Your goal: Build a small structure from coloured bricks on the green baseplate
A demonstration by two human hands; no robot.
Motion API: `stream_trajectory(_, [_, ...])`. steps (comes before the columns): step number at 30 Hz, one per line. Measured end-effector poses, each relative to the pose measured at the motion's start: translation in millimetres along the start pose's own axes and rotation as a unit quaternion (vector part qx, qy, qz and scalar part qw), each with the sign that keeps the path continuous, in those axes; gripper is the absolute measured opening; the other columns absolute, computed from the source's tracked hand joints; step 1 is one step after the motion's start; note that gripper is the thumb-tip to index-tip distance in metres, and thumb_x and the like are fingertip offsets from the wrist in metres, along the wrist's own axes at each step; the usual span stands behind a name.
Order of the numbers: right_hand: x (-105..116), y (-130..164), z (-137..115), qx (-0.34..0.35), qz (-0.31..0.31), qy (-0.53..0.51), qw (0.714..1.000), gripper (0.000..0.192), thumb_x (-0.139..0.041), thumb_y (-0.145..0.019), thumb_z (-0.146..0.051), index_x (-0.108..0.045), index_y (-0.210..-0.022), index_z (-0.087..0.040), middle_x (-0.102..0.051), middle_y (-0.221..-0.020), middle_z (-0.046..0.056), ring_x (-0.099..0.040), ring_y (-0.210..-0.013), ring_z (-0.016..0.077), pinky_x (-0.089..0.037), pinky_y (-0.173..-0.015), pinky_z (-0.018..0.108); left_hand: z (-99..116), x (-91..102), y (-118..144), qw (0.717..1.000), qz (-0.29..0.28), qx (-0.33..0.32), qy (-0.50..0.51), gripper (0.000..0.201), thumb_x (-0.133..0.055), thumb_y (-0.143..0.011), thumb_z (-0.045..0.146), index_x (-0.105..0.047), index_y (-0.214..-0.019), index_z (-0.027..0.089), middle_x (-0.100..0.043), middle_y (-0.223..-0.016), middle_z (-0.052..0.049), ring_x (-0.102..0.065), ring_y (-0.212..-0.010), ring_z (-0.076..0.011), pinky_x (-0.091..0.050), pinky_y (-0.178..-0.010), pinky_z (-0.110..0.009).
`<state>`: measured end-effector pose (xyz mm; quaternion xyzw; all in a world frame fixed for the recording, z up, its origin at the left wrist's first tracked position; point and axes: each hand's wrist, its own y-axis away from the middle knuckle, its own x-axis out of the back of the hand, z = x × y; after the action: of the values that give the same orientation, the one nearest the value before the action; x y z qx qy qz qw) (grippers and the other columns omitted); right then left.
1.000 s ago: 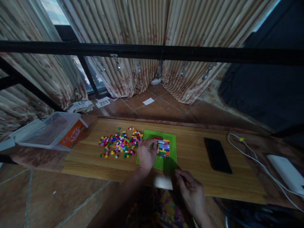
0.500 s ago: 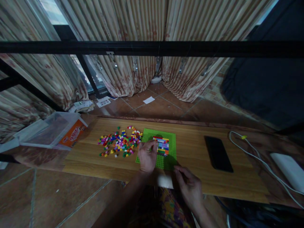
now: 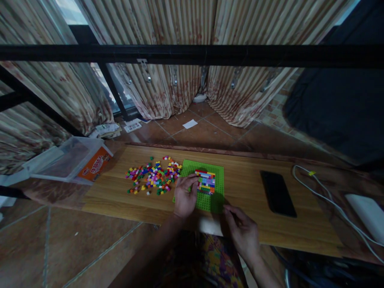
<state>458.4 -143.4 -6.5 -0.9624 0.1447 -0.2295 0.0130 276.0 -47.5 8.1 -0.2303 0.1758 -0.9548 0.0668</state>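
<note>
A green baseplate [image 3: 216, 176] lies on the wooden board [image 3: 246, 188], with a block of coloured bricks [image 3: 206, 181] pressed onto its middle. My left hand [image 3: 183, 197] rests on the plate's left part, fingertips at the left side of the brick block; whether it pinches a brick is too small to tell. My right hand [image 3: 242, 233] sits at the board's near edge, just below the plate's right corner, fingers curled, touching the board. A heap of loose coloured bricks [image 3: 151, 178] lies left of the plate.
A black phone [image 3: 277, 193] lies flat on the board to the right. A white cable [image 3: 327, 204] and a white box [image 3: 366, 214] are further right. A clear plastic tub with an orange label [image 3: 75, 162] stands at the left. Curtains and a black bar are behind.
The view has shifted slightly. My left hand stays at the brick block's left side; my right hand has barely moved along the board's near edge.
</note>
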Motion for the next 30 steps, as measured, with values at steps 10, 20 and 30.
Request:
stream_trajectory(10, [-3.9, -9.5, -8.1, 0.001, 0.000, -0.021, 1.000, 0.028, -0.058, -0.086, -0.042, -0.072, -0.097, -0.021, -0.073, -0.098, 0.007, -0.068, -0.091, 0.0223, -0.055, -0.080, 0.034, -5.9, 2.9, -4.4, 0.999, -0.009, 0.009, 0.032, 0.015, -0.058, -0.085, 0.020, -0.072, -0.088, 0.024, -0.071, -0.101, -0.003, -0.060, -0.099, -0.0178, -0.046, -0.091, -0.036])
stream_trajectory(20, [-20.6, -73.6, -44.4, 0.167, -0.030, 0.064, 0.983, 0.026, -0.053, -0.089, -0.036, -0.067, -0.108, -0.023, -0.065, -0.104, 0.007, -0.060, -0.097, 0.0213, -0.049, -0.086, 0.035, -4.6, 4.7, -10.9, 1.000, -0.002, 0.011, 0.023, 0.014, -0.055, -0.083, 0.018, -0.067, -0.089, 0.021, -0.069, -0.100, -0.004, -0.060, -0.099, -0.0186, -0.046, -0.093, -0.037])
stream_trajectory(30, [-50.0, -90.9, -43.3, 0.199, -0.064, 0.164, 0.964, 0.024, -0.056, -0.088, -0.033, -0.070, -0.105, -0.025, -0.060, -0.107, 0.007, -0.054, -0.101, 0.0240, -0.045, -0.090, 0.039, -10.5, 6.8, -20.4, 0.996, -0.083, -0.009, -0.016, 0.021, -0.051, -0.089, 0.022, -0.070, -0.098, 0.024, -0.063, -0.120, -0.004, -0.054, -0.114, -0.0189, -0.041, -0.102, -0.040])
